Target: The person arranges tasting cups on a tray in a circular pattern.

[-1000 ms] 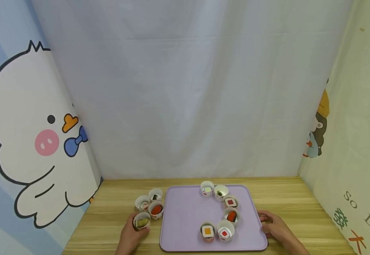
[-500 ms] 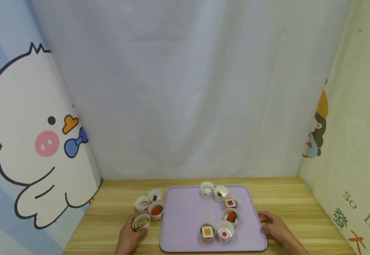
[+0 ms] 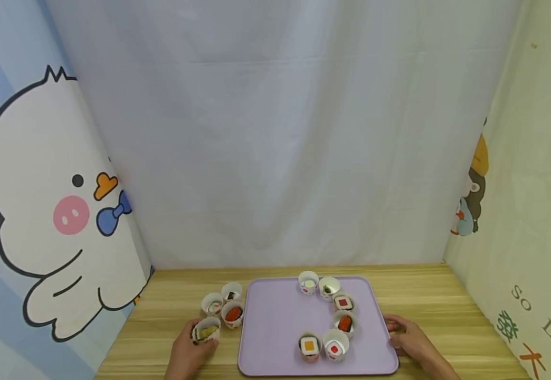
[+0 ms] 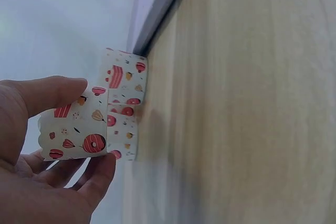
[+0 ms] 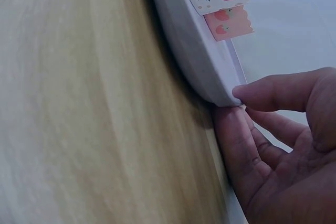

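Observation:
My left hand grips a patterned paper baking cup between thumb and fingers. Inside it sits a yellow-green topped piece that looks like sushi. Close behind are three more such cups, one holding an orange-red piece. At the lavender tray's right edge, my right hand pinches the rim between thumb and fingers. Several filled cups stand on the tray, forming a curve on its right half. Among them are a white piece with an orange square and one with a dark red square.
The wooden table runs back to a pale curtain. A printed duck sheet hangs at the left, and a cream printed sheet borders the right side.
My left hand has shifted slightly left and toward me with the cup, away from the other three. My right hand and the tray stay put.

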`<state>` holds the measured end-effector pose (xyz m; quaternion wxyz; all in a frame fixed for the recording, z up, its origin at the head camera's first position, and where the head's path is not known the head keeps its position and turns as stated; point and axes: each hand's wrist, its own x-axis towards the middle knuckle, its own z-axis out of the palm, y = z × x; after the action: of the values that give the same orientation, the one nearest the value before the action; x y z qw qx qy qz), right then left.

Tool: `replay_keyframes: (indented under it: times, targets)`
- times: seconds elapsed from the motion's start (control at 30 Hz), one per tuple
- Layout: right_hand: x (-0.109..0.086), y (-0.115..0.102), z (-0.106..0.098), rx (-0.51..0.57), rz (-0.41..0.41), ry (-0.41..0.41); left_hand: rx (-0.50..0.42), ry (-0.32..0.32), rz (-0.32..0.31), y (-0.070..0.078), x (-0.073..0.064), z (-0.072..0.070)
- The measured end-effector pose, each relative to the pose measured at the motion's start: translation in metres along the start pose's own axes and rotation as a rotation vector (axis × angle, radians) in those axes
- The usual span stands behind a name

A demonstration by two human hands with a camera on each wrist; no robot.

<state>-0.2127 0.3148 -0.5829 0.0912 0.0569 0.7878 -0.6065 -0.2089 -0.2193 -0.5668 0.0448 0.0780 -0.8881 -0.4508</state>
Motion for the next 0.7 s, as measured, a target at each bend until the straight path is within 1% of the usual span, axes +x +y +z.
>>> replay_keyframes:
  times: [0.17,0.27,0.4,0.5,0.7]
  targets:
    - [-0.001,-0.001,0.0,-0.001,-0.004,0.0,-0.017,-0.011,0.013,0.009,-0.001,-0.005]
    - [-0.001,-0.003,0.0,-0.011,0.005,0.01,-0.047,-0.017,0.006,0.015,-0.001,-0.007]
    - [0.0,-0.003,0.0,-0.033,0.018,0.023,-0.066,-0.029,0.019,0.024,-0.001,-0.009]
    - [0.001,-0.002,0.0,-0.046,0.021,0.027,-0.079,-0.047,0.034,0.032,-0.002,-0.011]
    - [0.002,0.001,0.0,-0.05,0.01,0.022,-0.115,-0.086,0.028,0.049,-0.004,-0.014]
